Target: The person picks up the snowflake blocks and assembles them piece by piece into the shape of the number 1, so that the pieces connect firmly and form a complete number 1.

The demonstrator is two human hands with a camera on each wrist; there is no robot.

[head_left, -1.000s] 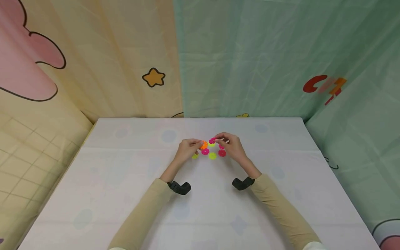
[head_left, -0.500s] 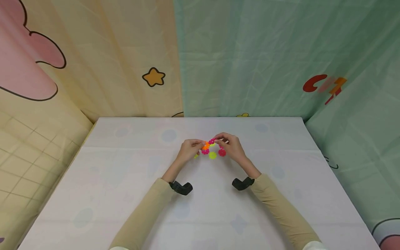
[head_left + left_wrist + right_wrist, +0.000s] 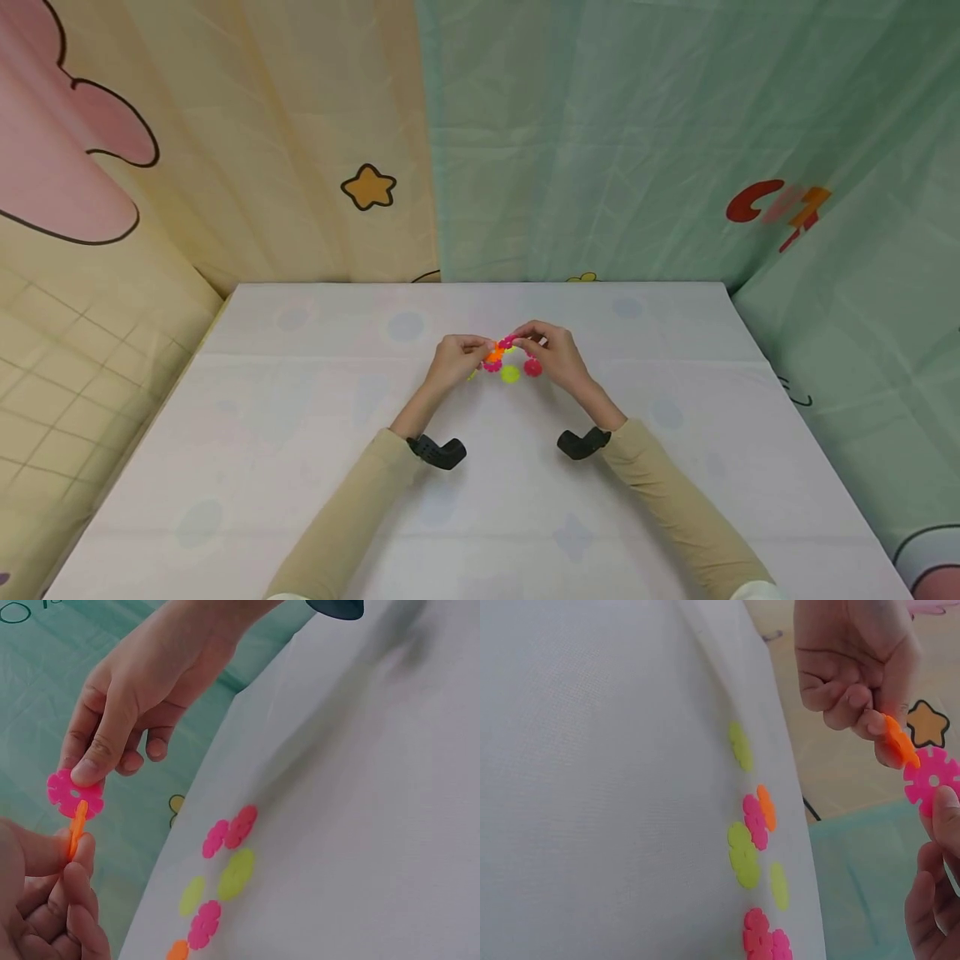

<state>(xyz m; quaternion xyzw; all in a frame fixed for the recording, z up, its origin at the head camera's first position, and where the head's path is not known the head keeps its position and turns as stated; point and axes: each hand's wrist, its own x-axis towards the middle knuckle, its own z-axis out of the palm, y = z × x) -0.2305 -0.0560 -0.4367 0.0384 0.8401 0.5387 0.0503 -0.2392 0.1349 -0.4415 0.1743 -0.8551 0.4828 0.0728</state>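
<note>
My left hand (image 3: 453, 365) pinches an orange slotted snowflake disc (image 3: 898, 739) between thumb and fingers. Opposite it, my right hand (image 3: 557, 350) holds a bright pink snowflake disc (image 3: 63, 796) by its edge, thumb on the flat face. The two discs meet edge to edge, roughly crosswise, the orange one seen edge-on in the left wrist view and overlapping the pink one's rim at a slot. Both are held above the table. How deep the slots sit in each other I cannot tell.
Below the hands, several loose discs lie on the white table (image 3: 337, 500): yellow-green (image 3: 743, 855), pink (image 3: 754, 823), orange (image 3: 767, 808) and a deeper pink-red one (image 3: 533, 367). Patterned curtains (image 3: 600, 150) hang behind the table's far edge.
My left hand has shifted slightly right, bringing the orange disc up against the pink one and turning it more edge-on. My right hand has barely moved.
</note>
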